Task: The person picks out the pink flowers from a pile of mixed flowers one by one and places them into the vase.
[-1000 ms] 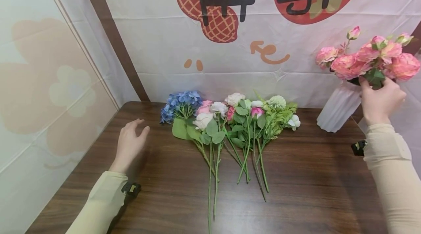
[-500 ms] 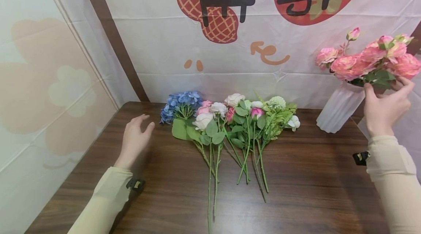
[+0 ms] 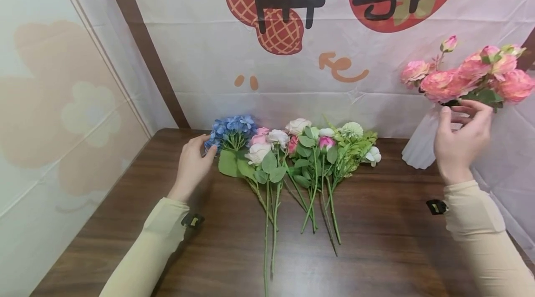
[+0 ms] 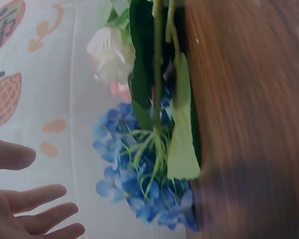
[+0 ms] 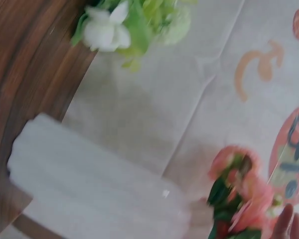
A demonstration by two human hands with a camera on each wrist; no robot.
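Observation:
Beside the blue hydrangea [image 3: 231, 132] at the table's back left is my left hand [image 3: 192, 167], its fingertips near the petals in the head view. The left wrist view shows its fingers [image 4: 45, 196] extended and spread, with a gap to the blue blooms [image 4: 139, 174]. On the far right, a white ribbed vase [image 3: 418, 146] holds pink peony-like flowers [image 3: 443, 84]. My right hand [image 3: 461, 146] is in front of the vase, just below the blooms, partly covering it. Nothing shows in its grasp; its fingertips [image 5: 283, 224] appear beside the pink flowers in the right wrist view.
White and pink roses [image 3: 258, 153], green foliage [image 3: 355, 151] and several other stems lie in a row across the dark wooden table [image 3: 376, 222]. Their stalks point toward the front edge. A printed cloth [image 3: 200, 55] hangs behind the table.
My left hand has moved right and slightly back, up to the hydrangea. My right hand has left the pink flowers and come left in front of the vase; the flowers stay in it.

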